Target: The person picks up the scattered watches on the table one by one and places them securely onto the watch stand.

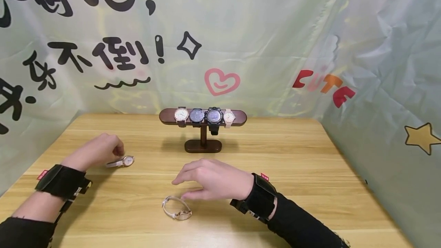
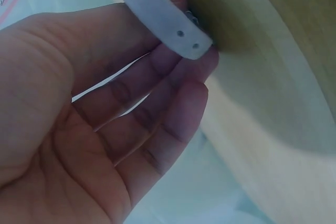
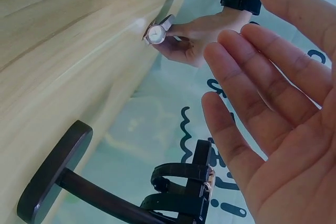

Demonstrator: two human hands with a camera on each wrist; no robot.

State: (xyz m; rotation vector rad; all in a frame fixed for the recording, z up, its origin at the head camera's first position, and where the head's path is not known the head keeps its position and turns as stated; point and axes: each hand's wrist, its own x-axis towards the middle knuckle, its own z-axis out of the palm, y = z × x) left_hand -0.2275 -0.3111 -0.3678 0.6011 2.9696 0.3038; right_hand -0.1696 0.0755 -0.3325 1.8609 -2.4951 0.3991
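At the left of the table, my left hand (image 1: 100, 151) pinches a small wristwatch (image 1: 128, 160) with a pale strap. In the left wrist view the punched strap end (image 2: 181, 35) crosses the fingertips, and the dial is mostly out of sight. The right wrist view shows this watch's round white face (image 3: 156, 34) beside the left fingers. My right hand (image 1: 215, 179) hovers over the middle of the table, fingers spread and holding nothing. Just below its thumb a second pale-strapped wristwatch (image 1: 183, 214) lies on its side, its band forming a loop.
Toward the back stands a dark wooden watch stand (image 1: 203, 146) with several watches strapped along its bar. A printed cloth (image 1: 268, 49) hangs behind and to the right of the wooden table (image 1: 275, 156).
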